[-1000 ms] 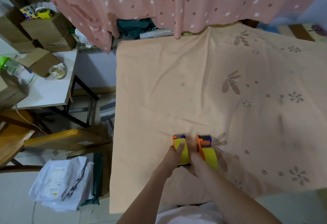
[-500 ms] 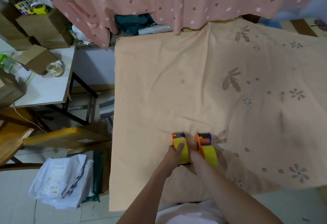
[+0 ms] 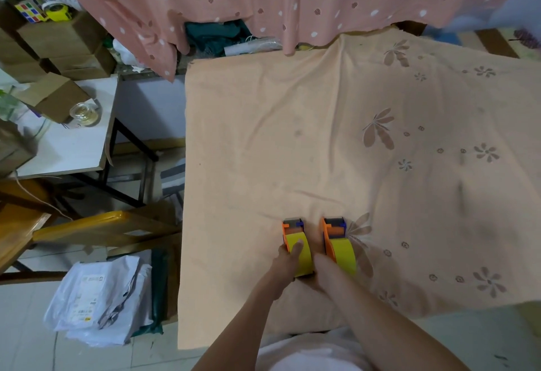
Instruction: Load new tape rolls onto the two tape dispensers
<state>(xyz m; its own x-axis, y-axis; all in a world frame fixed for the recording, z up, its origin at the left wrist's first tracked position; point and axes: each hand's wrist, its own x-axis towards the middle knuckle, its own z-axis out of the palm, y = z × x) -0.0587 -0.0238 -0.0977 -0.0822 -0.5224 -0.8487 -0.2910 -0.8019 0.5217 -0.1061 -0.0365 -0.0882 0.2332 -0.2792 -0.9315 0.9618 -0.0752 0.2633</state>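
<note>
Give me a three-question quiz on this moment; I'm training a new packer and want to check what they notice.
1. True or false: both tape dispensers lie on the peach cloth.
2. Which dispenser does the left hand grip?
A. the left dispenser
B. the right dispenser
C. neither
3. Fill in: the tape rolls on both dispensers are ____ in colour.

Key
1. True; they sit side by side near its front edge.
2. A; a finger lies over its yellow roll. The right hand reaches in between the two dispensers, and its grip is hidden.
3. Yellow.
</note>
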